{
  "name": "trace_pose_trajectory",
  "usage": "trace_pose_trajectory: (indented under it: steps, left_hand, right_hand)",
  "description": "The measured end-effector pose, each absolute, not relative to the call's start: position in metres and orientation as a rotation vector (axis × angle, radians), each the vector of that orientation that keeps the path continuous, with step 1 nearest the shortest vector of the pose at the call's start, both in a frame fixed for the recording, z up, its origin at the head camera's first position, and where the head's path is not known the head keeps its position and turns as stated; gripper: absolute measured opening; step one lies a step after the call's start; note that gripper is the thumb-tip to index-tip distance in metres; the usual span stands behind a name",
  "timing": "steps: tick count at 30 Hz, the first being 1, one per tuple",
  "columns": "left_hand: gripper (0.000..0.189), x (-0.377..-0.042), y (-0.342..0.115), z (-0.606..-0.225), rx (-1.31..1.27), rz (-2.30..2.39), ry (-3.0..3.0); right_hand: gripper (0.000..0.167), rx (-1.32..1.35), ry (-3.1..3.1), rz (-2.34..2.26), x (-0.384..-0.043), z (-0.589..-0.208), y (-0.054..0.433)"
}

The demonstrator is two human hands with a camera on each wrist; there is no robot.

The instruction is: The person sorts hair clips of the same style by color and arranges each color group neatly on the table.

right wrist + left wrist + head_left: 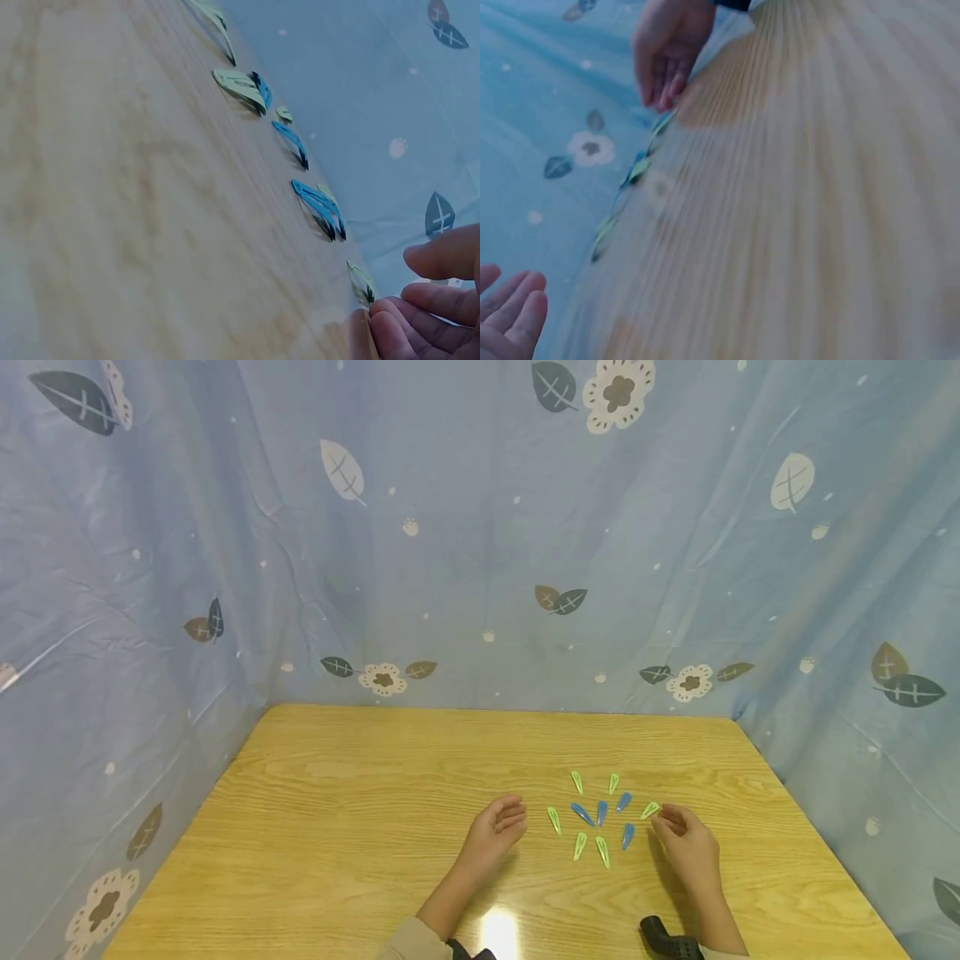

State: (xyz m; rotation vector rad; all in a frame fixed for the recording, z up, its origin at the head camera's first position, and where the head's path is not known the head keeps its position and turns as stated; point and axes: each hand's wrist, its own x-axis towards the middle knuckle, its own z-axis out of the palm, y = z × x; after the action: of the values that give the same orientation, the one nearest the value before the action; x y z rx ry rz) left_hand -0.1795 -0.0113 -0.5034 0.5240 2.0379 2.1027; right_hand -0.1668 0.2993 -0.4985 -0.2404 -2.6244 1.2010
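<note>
Several snap hair clips lie on the wooden table, green ones in a loose ring around blue ones. The right hand (688,847) has its fingertips right at the rightmost green hair clip (649,811). In the right wrist view its thumb stands apart from the other fingers (427,330), which are beside that green clip (361,283). To the left of the clips, the left hand (491,839) hovers with relaxed fingers, holding nothing; its nearest clip is a green one (554,821). Blue hair clips (602,812) sit between the two hands.
The wooden table (337,827) runs back to a blue patterned curtain (450,560), which also hangs at both sides. A black strap device (667,941) is on the right wrist. Light glares off the table's front (498,933).
</note>
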Motion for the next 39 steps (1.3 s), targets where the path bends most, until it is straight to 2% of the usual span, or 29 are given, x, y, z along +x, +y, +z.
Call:
trace_pose_trajectory:
  steps: [12,22,39]
  left_hand:
    - [0.040,-0.186,0.032,-0.519,0.485,2.029,2.282]
    - [0.027,-0.182,0.060,-0.526,0.275,1.924,2.689]
    - [0.033,-0.187,0.074,-0.529,0.344,1.487,3.120]
  right_hand:
    - [0.038,-0.417,-2.577,1.229,-0.181,-0.506,0.300]
    - [0.032,-0.442,-2.531,1.145,-0.192,-0.513,0.303]
    - [0.029,-0.448,-2.533,1.062,-0.197,-0.514,0.297]
